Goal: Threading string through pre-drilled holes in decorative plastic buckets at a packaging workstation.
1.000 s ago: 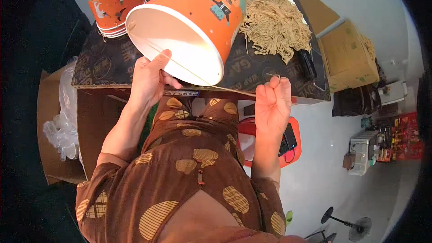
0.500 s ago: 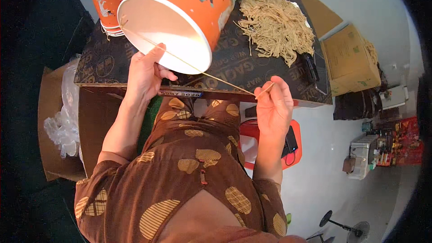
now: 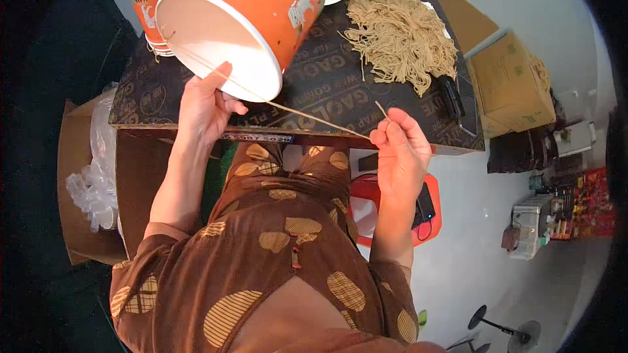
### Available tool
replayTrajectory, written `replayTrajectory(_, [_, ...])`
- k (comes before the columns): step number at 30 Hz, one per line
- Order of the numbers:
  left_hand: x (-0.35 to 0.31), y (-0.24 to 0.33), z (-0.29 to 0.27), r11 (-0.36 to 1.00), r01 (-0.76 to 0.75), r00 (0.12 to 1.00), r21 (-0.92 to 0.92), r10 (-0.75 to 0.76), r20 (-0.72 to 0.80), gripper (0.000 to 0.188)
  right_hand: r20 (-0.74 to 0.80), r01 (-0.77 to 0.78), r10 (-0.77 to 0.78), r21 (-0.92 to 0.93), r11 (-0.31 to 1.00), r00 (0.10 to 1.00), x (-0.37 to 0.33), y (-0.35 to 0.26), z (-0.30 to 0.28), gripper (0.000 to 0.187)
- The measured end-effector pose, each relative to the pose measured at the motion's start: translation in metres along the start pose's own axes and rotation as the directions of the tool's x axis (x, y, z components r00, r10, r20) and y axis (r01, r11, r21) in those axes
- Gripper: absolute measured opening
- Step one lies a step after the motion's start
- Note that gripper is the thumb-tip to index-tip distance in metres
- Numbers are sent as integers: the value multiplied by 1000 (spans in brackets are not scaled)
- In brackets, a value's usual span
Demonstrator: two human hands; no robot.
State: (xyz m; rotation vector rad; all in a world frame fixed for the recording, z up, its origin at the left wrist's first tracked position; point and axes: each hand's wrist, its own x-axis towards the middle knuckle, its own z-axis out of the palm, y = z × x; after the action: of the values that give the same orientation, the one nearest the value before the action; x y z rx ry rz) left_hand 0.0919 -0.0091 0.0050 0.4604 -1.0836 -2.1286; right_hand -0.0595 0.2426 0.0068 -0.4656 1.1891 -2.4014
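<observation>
A large orange paper bucket (image 3: 271, 23) with printed figures lies on its side on the dark table, its white-lined opening facing me. My left hand (image 3: 206, 106) grips the lower rim, thumb inside the mouth and fingers beneath. From the rim's left side, a thin tan cord (image 3: 307, 115) stretches taut across the opening, past my left thumb, to my right hand (image 3: 400, 150). There the fingertips pinch it, and a short loose end pokes up above them. Whether the left thumb presses the cord is hard to tell.
A heap of tan cords (image 3: 402, 39) lies at the table's right, beside a black tool (image 3: 453, 104). More orange buckets (image 3: 154, 6) are stacked behind on the left. A cardboard box (image 3: 91, 183) with clear plastic bags stands left, another carton (image 3: 510, 85) right. A red stool (image 3: 428, 219) stands below.
The bucket has shifted slightly left and rolled, with my left hand following. My right hand has turned a little, and the cord's loose end now points upward.
</observation>
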Motion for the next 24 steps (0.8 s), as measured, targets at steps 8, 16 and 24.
replayTrajectory(8, [-2,-21,12,967,209,976,-143,-197,98,37,153,264,-218,-453,851,964,-10,-6,28,6])
replayTrajectory(16, [-13,-23,38,930,315,949,-187,-307,71,36,461,698,-533,-566,439,710,-13,-1,51,15])
replayTrajectory(24, [-13,-30,30,925,345,933,-157,-319,169,39,489,726,-540,-520,450,685,-7,4,60,13])
